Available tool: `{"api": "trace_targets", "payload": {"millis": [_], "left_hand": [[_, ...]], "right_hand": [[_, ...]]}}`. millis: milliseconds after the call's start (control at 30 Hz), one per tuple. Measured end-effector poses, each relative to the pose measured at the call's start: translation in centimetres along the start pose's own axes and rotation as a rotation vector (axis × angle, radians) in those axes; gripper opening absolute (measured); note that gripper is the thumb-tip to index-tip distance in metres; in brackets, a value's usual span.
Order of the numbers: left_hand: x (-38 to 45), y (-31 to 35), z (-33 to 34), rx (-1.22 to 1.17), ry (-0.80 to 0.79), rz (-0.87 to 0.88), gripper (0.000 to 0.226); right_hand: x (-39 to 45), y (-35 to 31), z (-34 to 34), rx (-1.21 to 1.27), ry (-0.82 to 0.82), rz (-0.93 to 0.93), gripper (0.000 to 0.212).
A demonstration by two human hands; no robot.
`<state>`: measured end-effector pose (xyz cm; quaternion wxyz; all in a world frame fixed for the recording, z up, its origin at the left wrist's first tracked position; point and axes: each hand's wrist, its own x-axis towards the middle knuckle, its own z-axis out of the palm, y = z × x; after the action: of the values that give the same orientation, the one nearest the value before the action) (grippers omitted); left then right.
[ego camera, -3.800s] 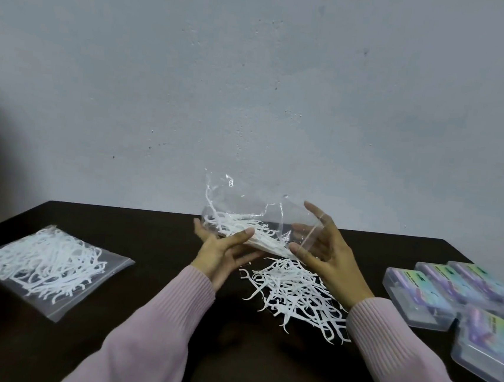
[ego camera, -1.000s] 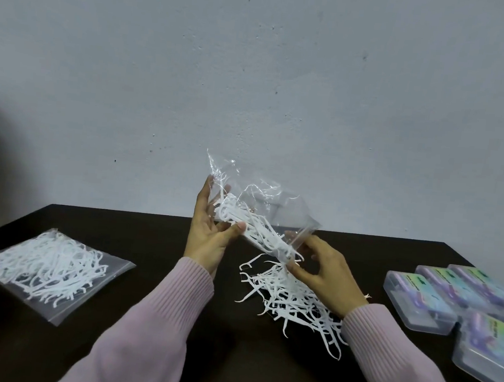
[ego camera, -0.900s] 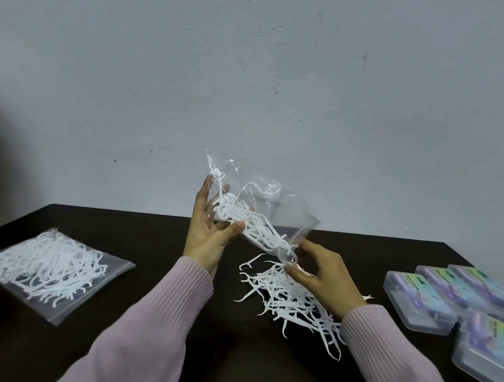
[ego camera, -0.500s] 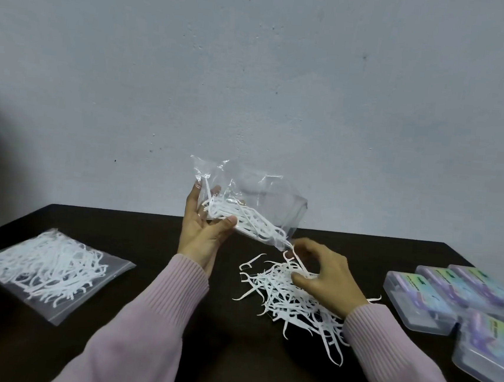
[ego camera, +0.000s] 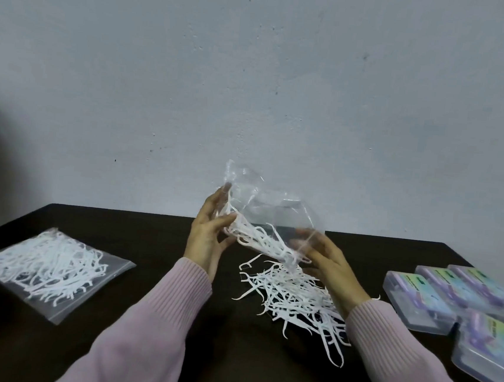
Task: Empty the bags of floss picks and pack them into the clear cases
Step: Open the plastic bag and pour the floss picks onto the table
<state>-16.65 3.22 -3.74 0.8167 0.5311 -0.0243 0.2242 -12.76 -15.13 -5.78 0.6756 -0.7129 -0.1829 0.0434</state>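
Observation:
A clear plastic bag (ego camera: 270, 214) hangs tilted above the middle of the dark table (ego camera: 45, 340), mouth down to the right, with white floss picks still inside. My left hand (ego camera: 209, 236) grips its upper left end, thumb pressed on the picks through the plastic. My right hand (ego camera: 327, 262) holds the lower open end with curled fingers. Below it lies a loose pile of white floss picks (ego camera: 293, 296). A second, full bag of picks (ego camera: 49, 266) lies flat at the left. Several clear cases (ego camera: 419, 294) with purple and green labels sit at the right.
A plain grey wall (ego camera: 255, 83) rises right behind the table's far edge. Pink sleeves (ego camera: 151, 329) cover both forearms over the near table. The cases reach the right frame edge.
The bag has tipped further and more picks have slid toward its mouth. My right hand rose from the pile back to the bag's lower end. My left hand keeps its grip.

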Motion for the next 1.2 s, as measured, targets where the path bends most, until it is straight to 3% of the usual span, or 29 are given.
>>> {"api": "trace_targets", "payload": {"millis": [200, 367, 600, 933, 1200], "left_hand": [[-0.3, 0.4, 0.2, 0.079, 0.029, 0.012, 0.04], [-0.4, 0.6, 0.2, 0.039, 0.044, -0.022, 0.062], [-0.6, 0.5, 0.3, 0.115, 0.022, 0.048, 0.061], [-0.7, 0.7, 0.2, 0.106, 0.073, 0.151, 0.052], [-0.7, 0.7, 0.3, 0.174, 0.052, 0.189, 0.055]], "right_hand": [[0.3, 0.2, -0.4, 0.209, 0.041, 0.118, 0.035], [0.1, -0.1, -0.1, 0.477, -0.012, 0.195, 0.031], [-0.5, -0.6, 0.1, 0.436, -0.073, 0.253, 0.013], [-1.0, -1.4, 0.5, 0.318, -0.192, 0.27, 0.044], [-0.9, -1.4, 0.2, 0.3, -0.185, 0.235, 0.029]]}}
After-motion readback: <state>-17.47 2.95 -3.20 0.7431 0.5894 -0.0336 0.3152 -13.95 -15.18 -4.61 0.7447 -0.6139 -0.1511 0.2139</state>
